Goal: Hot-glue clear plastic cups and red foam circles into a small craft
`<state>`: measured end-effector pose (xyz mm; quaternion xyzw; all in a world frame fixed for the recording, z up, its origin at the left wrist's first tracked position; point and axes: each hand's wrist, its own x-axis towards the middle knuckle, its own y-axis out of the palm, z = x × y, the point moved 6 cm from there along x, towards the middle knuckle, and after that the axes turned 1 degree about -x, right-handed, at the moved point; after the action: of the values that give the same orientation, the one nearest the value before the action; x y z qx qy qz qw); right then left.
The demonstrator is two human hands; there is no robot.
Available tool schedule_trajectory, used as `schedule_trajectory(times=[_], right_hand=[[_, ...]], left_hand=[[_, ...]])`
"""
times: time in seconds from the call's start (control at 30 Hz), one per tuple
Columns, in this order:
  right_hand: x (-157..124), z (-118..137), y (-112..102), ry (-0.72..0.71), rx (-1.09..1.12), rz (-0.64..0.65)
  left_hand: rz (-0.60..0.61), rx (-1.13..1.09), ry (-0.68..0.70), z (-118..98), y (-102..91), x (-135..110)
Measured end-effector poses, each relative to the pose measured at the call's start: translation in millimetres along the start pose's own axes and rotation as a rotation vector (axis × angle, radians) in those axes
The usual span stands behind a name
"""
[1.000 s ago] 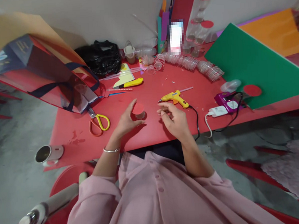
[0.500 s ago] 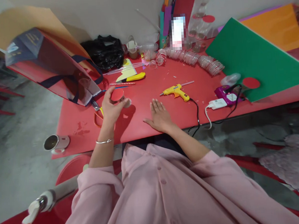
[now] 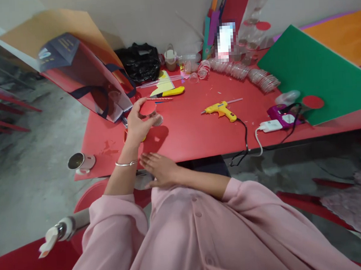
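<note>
My left hand (image 3: 140, 123) grips a small hourglass-like piece of clear plastic cups with a red disc top (image 3: 149, 109), just above the red table (image 3: 186, 138). Below that wrist, scissors (image 3: 125, 134) are mostly hidden. My right hand (image 3: 159, 168) is at the table's front edge with fingers stretched out and nothing held, close to my left wrist. Beyond my left hand lie a yellow box cutter (image 3: 173, 91) and a red-patterned stick (image 3: 160, 99). A yellow glue gun (image 3: 221, 109) rests on the table, right of centre.
A metal mug (image 3: 81, 162) stands at the left corner. Paper bag (image 3: 89, 71), black plastic bag (image 3: 140, 64) and rows of clear cups (image 3: 234, 69) line the back. At right are a purple power adapter (image 3: 284, 115), a green board (image 3: 313, 79) and a hanging cable (image 3: 246, 137).
My right hand has moved left and toward me, from flat on the table to the front edge beside my left wrist. My left hand still holds the cup piece; the view has shifted slightly.
</note>
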<state>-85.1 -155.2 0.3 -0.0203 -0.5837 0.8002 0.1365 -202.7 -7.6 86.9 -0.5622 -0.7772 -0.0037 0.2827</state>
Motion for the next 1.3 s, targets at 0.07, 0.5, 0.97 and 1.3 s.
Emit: schedule_trajectory(times=[0.07, 0.5, 0.97, 1.3], right_hand=[[-6, 33, 9, -0.106, 0.017, 0.024], [-25, 22, -19, 0.01, 0.211, 0.013], [-72, -67, -77, 0.47, 0.406, -0.437], [-75, -171, -104, 0.651, 0.37, -0.856]], left_hand=[[0.019, 0.014, -0.021, 0, 1.5, -3], [0.145, 0.078, -0.141, 23, 59.9, -13], [0.175, -0.063, -0.253, 39, 64.7, -25], [0.183, -0.061, -0.152, 35, 61.5, -23]])
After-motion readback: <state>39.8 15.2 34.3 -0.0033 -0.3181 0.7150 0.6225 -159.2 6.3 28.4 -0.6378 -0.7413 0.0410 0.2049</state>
